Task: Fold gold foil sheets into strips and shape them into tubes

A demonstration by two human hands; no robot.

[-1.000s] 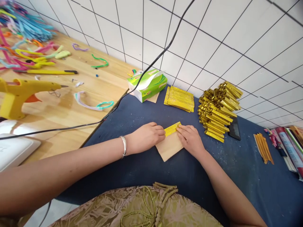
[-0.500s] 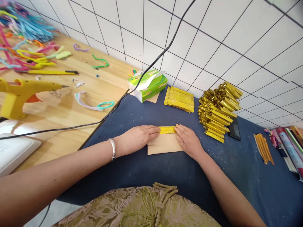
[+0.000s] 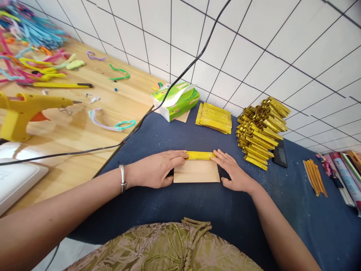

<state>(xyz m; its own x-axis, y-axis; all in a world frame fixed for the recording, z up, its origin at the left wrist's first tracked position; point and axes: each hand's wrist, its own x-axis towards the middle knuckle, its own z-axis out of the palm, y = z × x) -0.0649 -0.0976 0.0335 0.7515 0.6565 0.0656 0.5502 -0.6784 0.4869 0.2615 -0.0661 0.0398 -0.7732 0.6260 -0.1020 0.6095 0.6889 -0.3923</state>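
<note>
A tan paper sheet (image 3: 196,174) with a folded gold-foil strip (image 3: 199,155) along its far edge lies flat on the dark blue cloth (image 3: 282,210). My left hand (image 3: 156,169) presses on the sheet's left end, fingertips on the gold strip. My right hand (image 3: 235,172) rests flat on the right end, fingers spread along the edge. Both hands press down rather than grip.
A pile of folded gold paper pieces (image 3: 261,131) and a flat stack of gold sheets (image 3: 214,118) sit behind. A green tissue box (image 3: 176,101), yellow glue gun (image 3: 25,113), black cable (image 3: 158,101), pipe cleaners (image 3: 34,49) and orange sticks (image 3: 314,177) surround them.
The sheet turned from a slanted position to lying square in front of me. Both hands slid outward along the folded gold edge toward its ends.
</note>
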